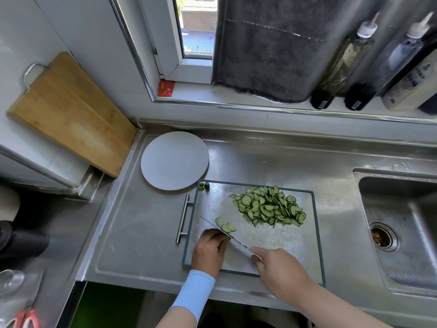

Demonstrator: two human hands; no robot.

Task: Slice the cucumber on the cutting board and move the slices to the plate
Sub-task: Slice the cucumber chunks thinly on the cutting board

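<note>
A steel cutting board [298, 245] with a dark rim lies on the counter. On its far right part is a heap of thin cucumber slices [269, 207]. A few more slices [225, 226] lie beside the blade of a knife [212, 227]. My right hand [279, 268] grips the knife's handle, blade pointing far-left. My left hand [209, 249], fingers curled, rests on the board against the blade's left side; what it holds under the fingers is hidden. Two cucumber ends [204, 186] sit at the board's far left corner. The white plate [175, 160] stands bare beyond the board.
A sink [397, 223] with a drain opens at the right. A wooden board [68, 114] leans on the wall at the left. Several bottles [340, 65] stand on the window ledge, and a grey towel [267, 48] hangs there. The board's steel handle [183, 217] sticks out left.
</note>
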